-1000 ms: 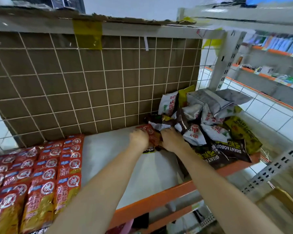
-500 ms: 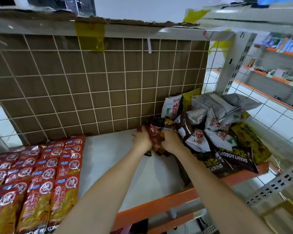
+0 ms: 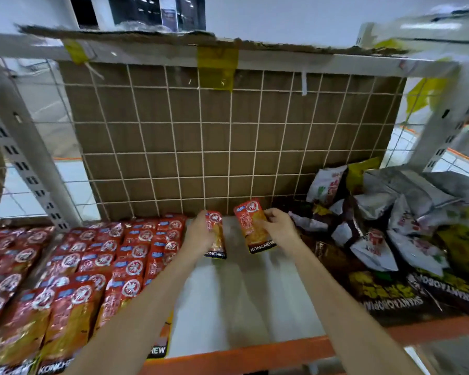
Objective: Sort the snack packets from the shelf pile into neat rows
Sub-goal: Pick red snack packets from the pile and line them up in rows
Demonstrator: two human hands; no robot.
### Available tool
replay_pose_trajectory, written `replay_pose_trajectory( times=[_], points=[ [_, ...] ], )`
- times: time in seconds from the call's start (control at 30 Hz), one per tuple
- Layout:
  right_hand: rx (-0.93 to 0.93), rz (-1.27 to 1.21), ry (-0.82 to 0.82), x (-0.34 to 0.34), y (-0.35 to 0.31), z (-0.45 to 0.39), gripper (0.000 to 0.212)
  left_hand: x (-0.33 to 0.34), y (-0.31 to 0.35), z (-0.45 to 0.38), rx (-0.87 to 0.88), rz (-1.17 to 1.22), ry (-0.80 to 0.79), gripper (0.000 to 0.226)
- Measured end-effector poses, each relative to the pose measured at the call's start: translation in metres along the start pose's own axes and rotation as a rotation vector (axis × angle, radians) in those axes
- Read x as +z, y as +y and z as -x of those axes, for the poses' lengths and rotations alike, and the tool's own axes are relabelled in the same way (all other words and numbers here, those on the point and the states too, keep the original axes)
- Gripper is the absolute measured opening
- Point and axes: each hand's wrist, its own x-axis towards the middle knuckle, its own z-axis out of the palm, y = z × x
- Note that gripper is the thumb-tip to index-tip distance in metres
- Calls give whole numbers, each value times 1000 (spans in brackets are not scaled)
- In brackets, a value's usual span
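Left hand (image 3: pixel 199 234) grips one red foil snack packet (image 3: pixel 215 235); right hand (image 3: pixel 278 228) pinches a second red foil packet (image 3: pixel 251 226) by its right edge. Both are held above the white shelf board (image 3: pixel 228 307), between the neat red packet rows (image 3: pixel 92 266) at left and the jumbled packet pile (image 3: pixel 385 234) at right.

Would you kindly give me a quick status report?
Left hand grips one red packet; right hand another. Bare shelf below, nothing in the way.
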Motion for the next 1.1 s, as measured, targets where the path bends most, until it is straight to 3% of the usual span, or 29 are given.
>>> replay_pose_trajectory(
  times=[0.17,0.23,0.37,0.47,0.63,1.1],
  points=[
    [127,114,-19,58,7,-12,33,-16,-17,-12,-38,-220,-39,48],
    [67,262,-29,66,3,-7,45,-18,-24,-15,7,-358,-20,46],
    [-146,510,-76,69,5,-2,50,-18,-33,-14,152,-629,38,42],
    [-258,735,-150,71,14,0,46,-18,-38,-9,271,-657,-22,50],
    [-285,914,-163,71,19,7,50,-22,-47,-8,243,-759,-127,58],
    [-298,1006,-78,90,18,11,53,-22,-40,7,221,-800,-120,59]
  ],
)
